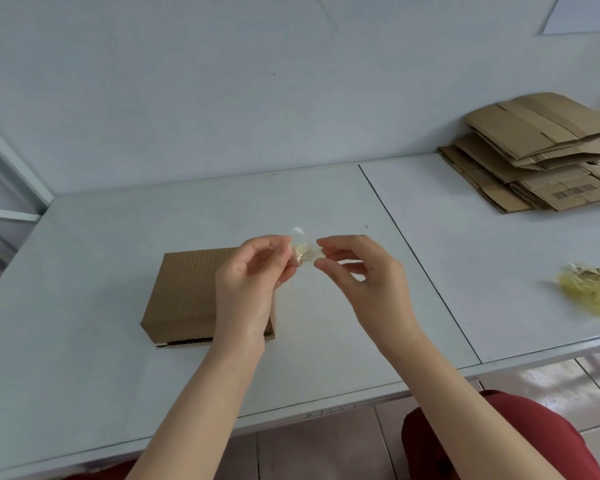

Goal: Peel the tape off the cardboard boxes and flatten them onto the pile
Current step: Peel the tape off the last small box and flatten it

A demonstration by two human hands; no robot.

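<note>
**Tape wad held in both hands above the box**

Left hand [253,271]: raised over the white surface [101,358], fingers curled. Its grip is closed on a small crumpled tape wad [305,252], pinched between thumb and fingertips at the wad's left side.

Right hand [364,271]: level with the left and just beside it. Its grip is narrow, with index fingertip and thumb tip meeting the right edge of the same wad. The other fingers are loosely curled behind.

The tape wad is pale and translucent, clear of the surface, with a thin shiny tail sticking up from its top.

Cardboard box [184,296]: lying flat on the surface below the left hand, partly hidden by that wrist. Its near edge shows a dark open seam.

Pile of flattened boxes [541,161]: far right on the adjoining surface panel against the wall, well apart from the hands. One sheet bears a barcode.

Heap of yellowish discarded tape [589,292]: at the right edge, nearer than the pile.

Red clothing [499,438] shows below the surface edge.
</note>
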